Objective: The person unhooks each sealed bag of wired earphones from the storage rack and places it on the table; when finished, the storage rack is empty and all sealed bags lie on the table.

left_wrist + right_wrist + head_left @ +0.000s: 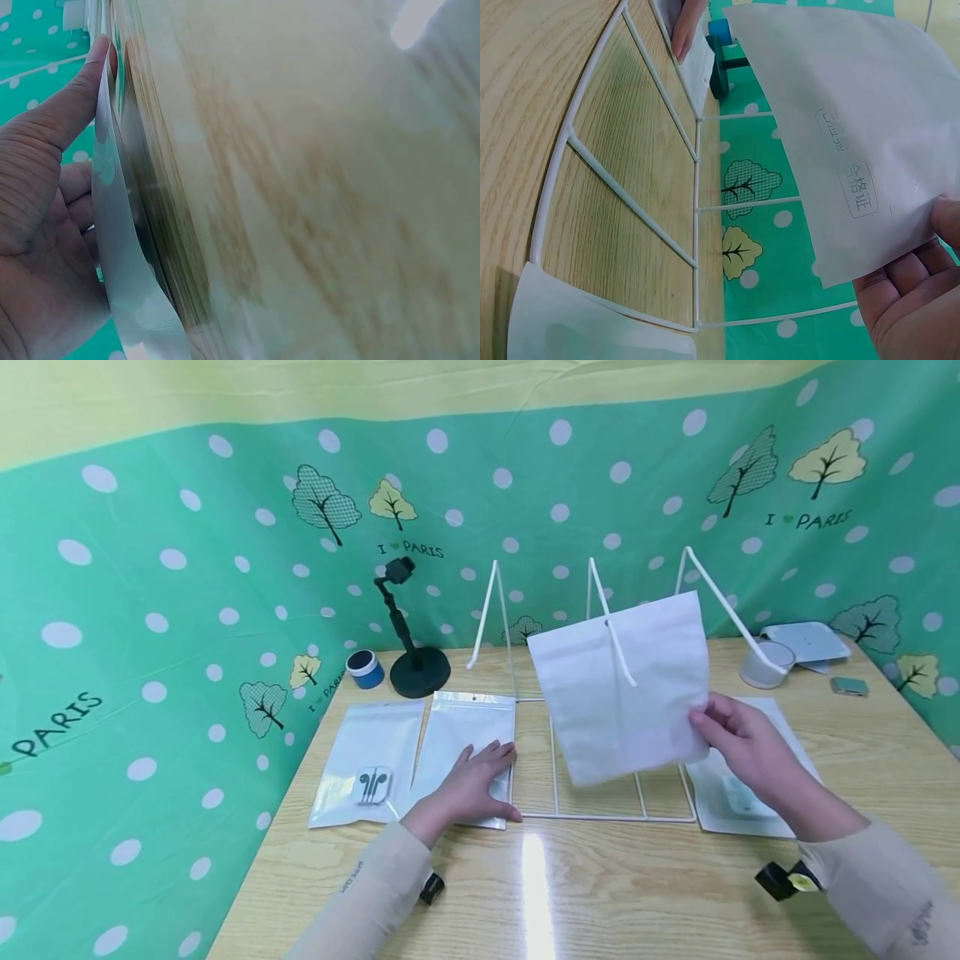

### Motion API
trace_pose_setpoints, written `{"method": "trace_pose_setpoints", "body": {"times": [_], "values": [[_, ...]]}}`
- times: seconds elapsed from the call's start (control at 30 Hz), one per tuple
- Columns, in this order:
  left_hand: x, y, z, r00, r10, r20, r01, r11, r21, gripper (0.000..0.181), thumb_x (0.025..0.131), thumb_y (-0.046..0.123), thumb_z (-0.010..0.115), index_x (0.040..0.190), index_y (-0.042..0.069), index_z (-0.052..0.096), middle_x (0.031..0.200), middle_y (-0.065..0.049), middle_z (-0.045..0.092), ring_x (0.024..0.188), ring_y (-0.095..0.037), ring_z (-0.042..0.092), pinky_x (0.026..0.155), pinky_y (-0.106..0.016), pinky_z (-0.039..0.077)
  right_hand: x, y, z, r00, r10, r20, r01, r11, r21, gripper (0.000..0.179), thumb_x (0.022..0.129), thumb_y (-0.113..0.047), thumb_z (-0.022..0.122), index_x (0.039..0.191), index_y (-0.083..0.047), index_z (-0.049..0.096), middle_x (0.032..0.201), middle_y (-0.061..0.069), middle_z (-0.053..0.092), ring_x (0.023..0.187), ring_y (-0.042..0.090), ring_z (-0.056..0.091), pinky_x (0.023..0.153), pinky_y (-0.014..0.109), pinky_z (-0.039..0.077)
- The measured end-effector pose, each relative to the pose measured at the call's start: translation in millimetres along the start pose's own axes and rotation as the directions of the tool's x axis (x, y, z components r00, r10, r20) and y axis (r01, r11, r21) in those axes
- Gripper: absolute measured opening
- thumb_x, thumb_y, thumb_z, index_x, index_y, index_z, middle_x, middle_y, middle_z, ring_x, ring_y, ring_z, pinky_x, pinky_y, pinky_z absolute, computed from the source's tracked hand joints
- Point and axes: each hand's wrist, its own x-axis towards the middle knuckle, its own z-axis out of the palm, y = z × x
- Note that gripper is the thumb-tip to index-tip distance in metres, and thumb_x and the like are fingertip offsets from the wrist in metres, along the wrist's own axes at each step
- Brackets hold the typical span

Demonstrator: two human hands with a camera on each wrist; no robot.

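My right hand (738, 735) pinches the right edge of a white pouch (630, 702) between thumb and fingers. The pouch hangs tilted at the middle prong of a white wire rack (600, 817), and the prong seems to pass through a hole by its top edge. Printed characters mark the pouch's side in the right wrist view, where fingers (907, 274) curl behind it. My left hand (472, 785) rests with fingers spread on a flat pouch (465, 727), its thumb beside the rack's front left corner. The left wrist view shows the thumb (75, 105) against a pouch edge.
Left lies another pouch (382, 735) printed with earphones. A further pouch (783, 727) lies right of the rack. Behind stand a black stand (420, 672), a blue jar (364, 669) and a white cup (765, 664). White packets (806, 642) and a small green box (850, 687) lie back right.
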Motion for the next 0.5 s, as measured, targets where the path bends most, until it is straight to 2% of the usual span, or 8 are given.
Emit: {"method": "trace_pose_setpoints", "body": {"times": [0.13, 0.37, 0.5], "values": [[-0.5, 0.4, 0.0, 1.0, 0.0, -0.003, 0.0, 1.0, -0.002, 0.104, 0.071, 0.062, 0.077, 0.152, 0.011, 0.035, 0.159, 0.0, 0.028, 0.148, -0.02, 0.017, 0.119, -0.05, 0.005, -5.8, 1, -1, 1.0, -0.005, 0.0, 0.005, 1.0, -0.012, 0.041, 0.105, -0.026, 0.043, 0.138, -0.002, 0.05, 0.124, 0.01, 0.06, 0.098, -0.002, 0.059, 0.078, 0.015, 0.05], [0.3, 1.2, -0.9, 1.0, -0.004, 0.004, 0.004, 1.0, 0.008, 0.104, 0.072, 0.061, 0.077, 0.151, 0.01, 0.035, 0.159, -0.001, 0.028, 0.148, -0.02, 0.017, 0.119, -0.051, 0.005, -14.3, 5, -3, 0.999, -0.043, -0.003, 0.043, 0.999, 0.009, 0.038, 0.105, -0.02, 0.045, 0.135, 0.001, 0.051, 0.113, -0.016, 0.062, 0.096, 0.0, 0.062, 0.077, 0.017, 0.051], [0.6, 1.0, -0.9, 1.0, -0.007, 0.005, 0.007, 1.0, 0.008, 0.103, 0.072, 0.061, 0.077, 0.152, 0.011, 0.035, 0.159, 0.0, 0.028, 0.148, -0.021, 0.017, 0.119, -0.05, 0.005, -17.9, 6, -4, 0.999, -0.043, 0.006, 0.043, 0.999, 0.021, 0.035, 0.105, -0.019, 0.045, 0.132, 0.001, 0.052, 0.112, -0.017, 0.062, 0.096, 0.001, 0.062, 0.077, 0.017, 0.052]]}}
